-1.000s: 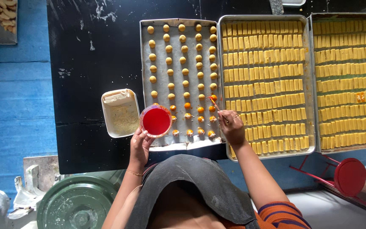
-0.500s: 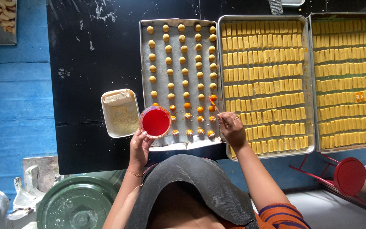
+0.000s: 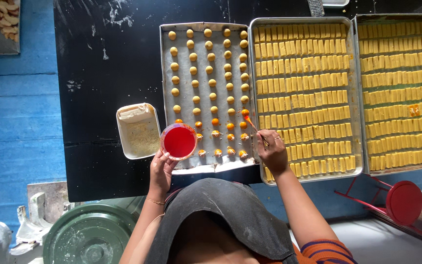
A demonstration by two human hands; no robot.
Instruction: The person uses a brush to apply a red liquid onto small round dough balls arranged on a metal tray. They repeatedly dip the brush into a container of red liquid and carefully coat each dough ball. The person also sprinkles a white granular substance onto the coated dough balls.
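Black worktable [image 3: 108,58], centre frame; blue plank floor [image 3: 15,107], left; red stool [image 3: 404,203], lower right.

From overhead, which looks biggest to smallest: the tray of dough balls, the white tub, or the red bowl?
1. Tray of dough balls.
2. White tub.
3. Red bowl, held raised by the left hand, so nearness may enlarge it.

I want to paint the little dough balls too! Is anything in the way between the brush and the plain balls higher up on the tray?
Nothing visible is. The right hand holds the brush with its tip at a dough ball on the tray. The unpainted rows lie open beyond it. The left hand keeps the red bowl off at the tray's near left edge.
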